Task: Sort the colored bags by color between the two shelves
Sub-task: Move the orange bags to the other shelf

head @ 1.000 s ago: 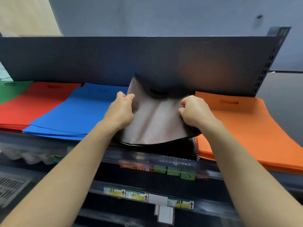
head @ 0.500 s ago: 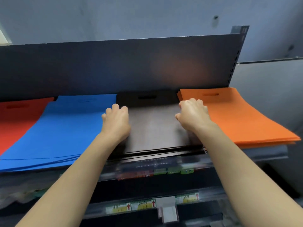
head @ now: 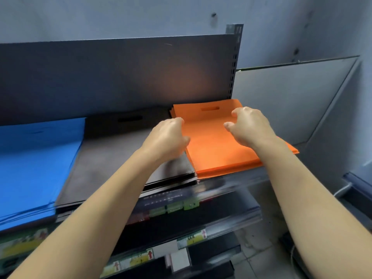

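Observation:
Three flat stacks of bags lie side by side on the top shelf: blue bags (head: 38, 158) at the left, dark brown bags (head: 112, 156) in the middle, orange bags (head: 213, 146) at the right. My left hand (head: 168, 137) hovers over the seam between the brown and orange stacks, fingers loosely curled and holding nothing. Over the orange stack, near its cut-out handle, my right hand (head: 249, 125) hangs with fingers spread and bent, holding nothing.
A dark back panel (head: 120, 77) rises behind the stacks, with a slotted upright post (head: 233, 63) at its right end. Price-label rails (head: 181, 206) run along the shelf fronts below. A grey board (head: 285, 97) leans on the wall at the right.
Both hands left the brown stack, now lying flat, and moved right to the orange stack. The view swung right, so the red and green stacks dropped out of sight.

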Motion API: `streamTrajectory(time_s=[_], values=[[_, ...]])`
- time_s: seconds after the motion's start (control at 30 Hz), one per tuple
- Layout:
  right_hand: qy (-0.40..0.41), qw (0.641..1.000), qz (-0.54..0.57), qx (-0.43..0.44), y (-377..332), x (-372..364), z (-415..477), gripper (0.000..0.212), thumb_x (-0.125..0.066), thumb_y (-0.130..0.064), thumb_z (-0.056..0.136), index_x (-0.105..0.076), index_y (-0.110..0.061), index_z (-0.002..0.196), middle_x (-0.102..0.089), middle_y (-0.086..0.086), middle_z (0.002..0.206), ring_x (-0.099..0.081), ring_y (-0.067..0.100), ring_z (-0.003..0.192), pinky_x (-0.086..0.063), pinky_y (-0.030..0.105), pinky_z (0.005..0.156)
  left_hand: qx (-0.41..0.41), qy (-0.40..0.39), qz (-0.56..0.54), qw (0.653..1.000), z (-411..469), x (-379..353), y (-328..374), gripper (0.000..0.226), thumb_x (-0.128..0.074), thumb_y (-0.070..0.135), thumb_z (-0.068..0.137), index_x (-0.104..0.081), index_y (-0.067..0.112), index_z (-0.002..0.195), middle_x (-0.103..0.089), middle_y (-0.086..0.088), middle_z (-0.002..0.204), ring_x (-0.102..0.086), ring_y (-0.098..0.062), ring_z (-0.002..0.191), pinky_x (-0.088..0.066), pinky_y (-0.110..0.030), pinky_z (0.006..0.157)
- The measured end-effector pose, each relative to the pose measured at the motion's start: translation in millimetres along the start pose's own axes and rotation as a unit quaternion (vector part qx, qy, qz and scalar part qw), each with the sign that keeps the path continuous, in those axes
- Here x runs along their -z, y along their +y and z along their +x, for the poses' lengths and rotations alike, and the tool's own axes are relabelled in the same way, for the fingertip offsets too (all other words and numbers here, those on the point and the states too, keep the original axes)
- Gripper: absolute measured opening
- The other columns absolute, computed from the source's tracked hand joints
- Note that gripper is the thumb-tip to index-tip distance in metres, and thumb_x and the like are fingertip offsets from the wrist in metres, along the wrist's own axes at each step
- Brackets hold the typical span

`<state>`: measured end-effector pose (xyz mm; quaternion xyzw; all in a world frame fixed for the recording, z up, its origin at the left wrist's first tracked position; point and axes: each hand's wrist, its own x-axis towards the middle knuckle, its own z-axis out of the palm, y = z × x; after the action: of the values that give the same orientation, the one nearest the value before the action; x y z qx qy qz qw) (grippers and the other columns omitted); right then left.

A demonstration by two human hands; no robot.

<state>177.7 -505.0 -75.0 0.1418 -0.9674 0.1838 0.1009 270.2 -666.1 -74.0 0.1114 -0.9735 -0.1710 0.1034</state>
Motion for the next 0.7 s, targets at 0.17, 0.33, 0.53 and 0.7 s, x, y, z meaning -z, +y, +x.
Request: streamTrajectory(time_s=[0.17, 0.33, 0.53, 0.7], values=[[-0.064, 0.998, -0.008, 0.0, 56, 6, 27, 0.05, -0.054, -0.042, 0.092, -0.05, -0.008, 0.129, -0.053, 0.013, 0.133, -0.043, 0.032, 0.126, -0.038, 0.041, 0.103, 0.096, -0.08, 0.055, 0.991, 23, -25, 31, 0.045, -0.056, 0.033, 0.09, -0.052, 0.003, 0.123, -0.058, -0.014, 0.123, -0.054, -0.029, 0.113, -0.045, -0.036, 0.089], [-0.148, 0.989, -0.014, 0.004, 106, 4, 56, 0.059, -0.053, -0.051, 0.09, -0.047, -0.01, 0.132, -0.05, 0.011, 0.137, -0.041, 0.032, 0.128, -0.039, 0.042, 0.103, 0.187, -0.118, 0.064, 0.973, 38, -47, 53, 0.031, -0.06, 0.037, 0.088, -0.054, 0.006, 0.091, -0.055, -0.007, 0.088, -0.054, -0.025, 0.082, -0.039, -0.031, 0.065], [-0.245, 0.968, 0.055, 0.021, 132, -9, 77, 0.061, -0.056, -0.053, 0.087, -0.043, -0.015, 0.132, -0.052, 0.007, 0.131, -0.052, 0.027, 0.116, -0.042, 0.036, 0.088, 0.251, -0.117, 0.064, 0.959, 44, -61, 77, 0.041, -0.057, 0.039, 0.09, -0.055, 0.004, 0.111, -0.059, -0.012, 0.11, -0.054, -0.027, 0.092, -0.041, -0.032, 0.075], [-0.278, 0.95, 0.139, -0.014, 143, -21, 82, 0.074, -0.062, -0.057, 0.081, -0.04, -0.01, 0.134, -0.054, 0.008, 0.129, -0.054, 0.028, 0.111, -0.044, 0.037, 0.088, 0.285, -0.106, 0.049, 0.951, 52, -67, 83, 0.044, -0.057, 0.043, 0.089, -0.054, 0.005, 0.111, -0.058, -0.014, 0.12, -0.055, -0.032, 0.106, -0.043, -0.038, 0.092]])
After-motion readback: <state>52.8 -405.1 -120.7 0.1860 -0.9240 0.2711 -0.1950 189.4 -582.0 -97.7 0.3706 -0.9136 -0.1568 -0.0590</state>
